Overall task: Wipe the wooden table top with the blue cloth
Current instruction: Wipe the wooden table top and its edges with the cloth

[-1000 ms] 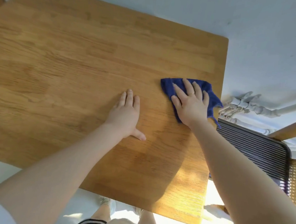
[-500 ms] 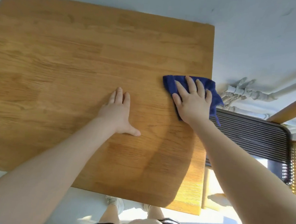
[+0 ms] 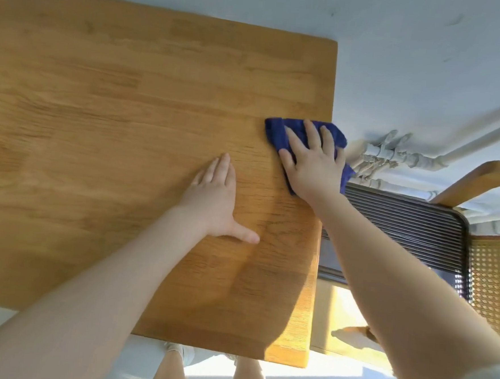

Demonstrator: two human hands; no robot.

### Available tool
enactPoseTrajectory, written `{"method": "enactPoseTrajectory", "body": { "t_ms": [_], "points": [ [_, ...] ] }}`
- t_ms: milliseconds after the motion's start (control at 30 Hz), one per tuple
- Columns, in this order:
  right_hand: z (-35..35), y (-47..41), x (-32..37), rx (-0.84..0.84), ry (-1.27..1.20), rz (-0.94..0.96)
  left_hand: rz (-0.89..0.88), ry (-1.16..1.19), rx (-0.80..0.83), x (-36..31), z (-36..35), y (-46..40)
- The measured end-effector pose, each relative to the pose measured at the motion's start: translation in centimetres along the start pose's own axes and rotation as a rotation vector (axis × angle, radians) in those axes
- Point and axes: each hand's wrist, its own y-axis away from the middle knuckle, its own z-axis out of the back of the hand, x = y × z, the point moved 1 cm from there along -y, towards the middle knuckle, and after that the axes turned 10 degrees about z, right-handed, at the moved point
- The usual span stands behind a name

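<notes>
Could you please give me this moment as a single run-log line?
right hand: flat, pressing blue cloth at right edge | left hand: flat on wooden table top | cloth overhangs edge

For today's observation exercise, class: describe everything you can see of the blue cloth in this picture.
The blue cloth is a dark blue, soft-looking fabric, crumpled rather than folded neatly. It lies on the wooden table at its right edge, and part of it hangs over that edge. The right hand lies flat on top of it with fingers spread and straight, pressing it to the wood and hiding its middle. The left hand lies on bare wood, apart from it.
</notes>
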Motion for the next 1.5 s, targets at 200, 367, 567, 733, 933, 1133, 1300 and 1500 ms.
{"method": "enactPoseTrajectory", "body": {
  "t_ms": [200,367,567,733,933,1133,1300,1500],
  "points": [
    [-0.3,0.5,0.2,-0.032,0.020,0.002,0.023,0.075,-0.097,-1.5,-0.2,0.2],
    [-1.1,6.5,1.0,-0.069,0.064,0.180,0.014,0.092,-0.075,-1.9,-0.4,0.0],
    [-0.1,-1.9,-1.3,-0.040,0.020,0.103,0.030,0.129,-0.059,-1.7,-0.8,-0.5],
    [-0.6,1.8,-0.1,-0.073,0.028,0.122,0.019,0.168,-0.082,-1.2,-1.1,-0.4],
    [-0.7,9.4,-0.1,0.033,0.078,0.350,0.014,0.234,-0.115,-1.1,-1.0,-0.4],
    [-0.1,2.2,-0.9,0.050,0.073,0.164,0.032,0.286,-0.108,-0.8,-1.3,-0.8],
    [-1.7,10.6,1.6,0.014,0.066,0.206,0.032,0.298,-0.123,-0.7,-1.5,-0.4],
    [-2.8,20.7,3.0,0.041,0.053,0.361,0.038,0.256,-0.111,-0.9,-0.9,-0.2]
  ]
}}
